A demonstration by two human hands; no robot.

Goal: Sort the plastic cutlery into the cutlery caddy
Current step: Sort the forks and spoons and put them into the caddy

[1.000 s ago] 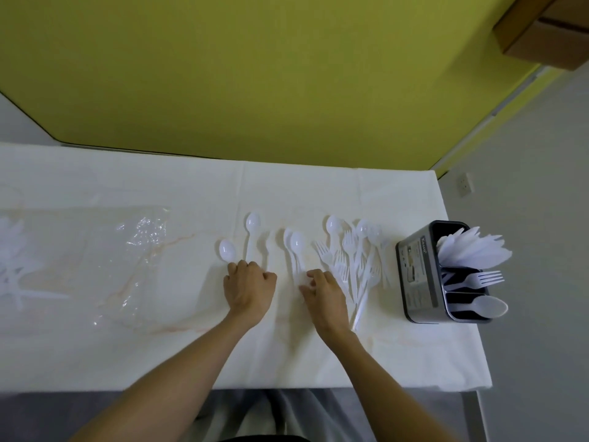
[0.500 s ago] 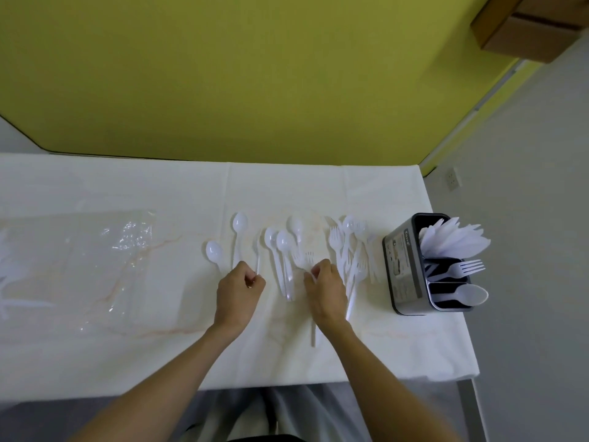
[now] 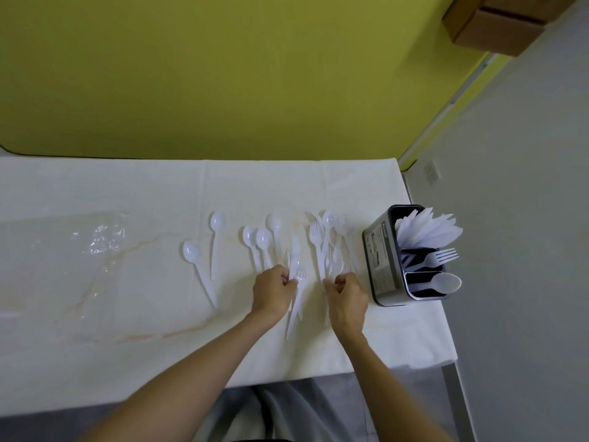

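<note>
Shifting rightward along the counter (image 3: 95, 330), both hands have left the 2 lone spoons (image 3: 204, 250) behind and closed in on the mixed heap. The left hand (image 3: 272, 293) now has its fingers curled, pinching a fork (image 3: 298, 291) drawn slightly out of the pile toward the near edge. The right hand (image 3: 347, 298) has fingers bent at the base of the tangled forks and spoons (image 3: 331, 247); whether it grips one I cannot tell. The cutlery caddy (image 3: 382, 260), just right of that hand, already holds knives, forks and a spoon, so many loose pieces remain unsorted.

white table (image 3: 127, 330), clear plastic bag (image 3: 98, 240), yellow wall (image 3: 223, 74), cardboard box (image 3: 497, 23)
</note>
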